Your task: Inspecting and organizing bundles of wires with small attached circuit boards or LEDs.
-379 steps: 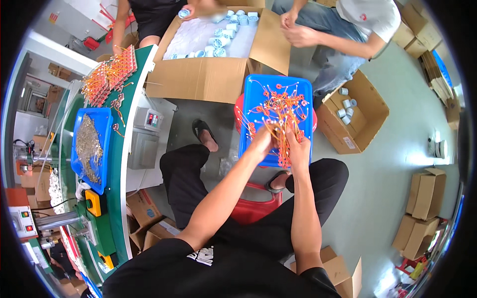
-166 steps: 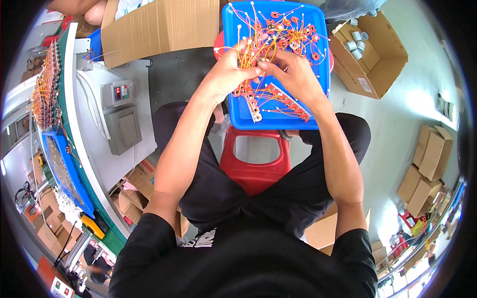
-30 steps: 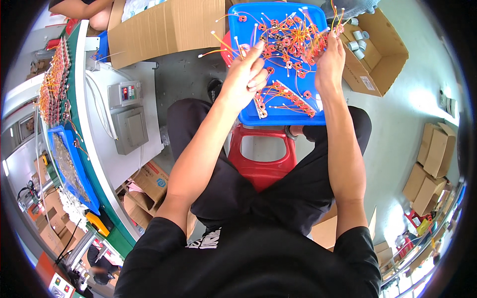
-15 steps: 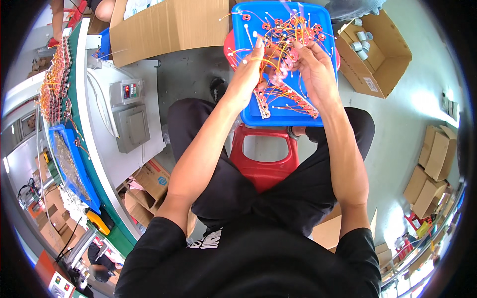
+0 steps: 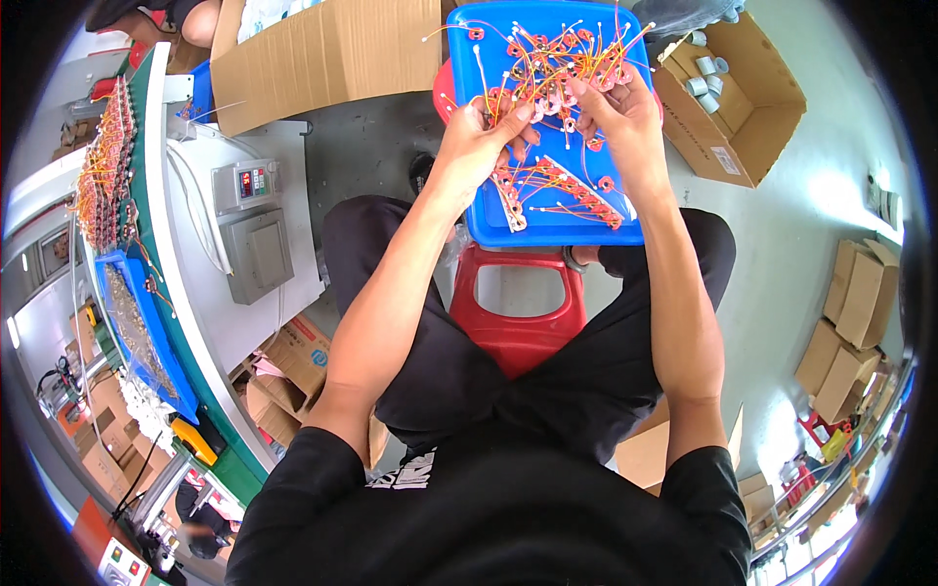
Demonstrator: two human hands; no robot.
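Observation:
Between my two hands stretches a strip of small red circuit boards point(image 5: 554, 102) with thin orange, yellow and white wires. My left hand point(image 5: 479, 145) pinches its left end between thumb and fingers. The fingers of my right hand point(image 5: 628, 125) close round the other end. Both hands are above a blue plastic tray point(image 5: 557, 237). Beyond them, in the tray, lies a tangle of wired red boards point(image 5: 562, 49). Nearer me, more wired board strips point(image 5: 576, 193) lie at a slant on the tray floor. Fingers and wires partly hide the held strip.
The tray rests on a red stool; a red plastic stool point(image 5: 518, 327) shows between my legs. At right stands an open carton point(image 5: 733, 107) with white rolls. Left is a green-topped bench point(image 5: 147, 186) with wired boards and a blue tray point(image 5: 176, 376). Another person's knee shows at the upper left.
The strip was blurred and bunched between my hands; now it is steadier and spread out. My left hand has turned, its thumb swinging right and down toward the strip. A loose board shows below my right hand.

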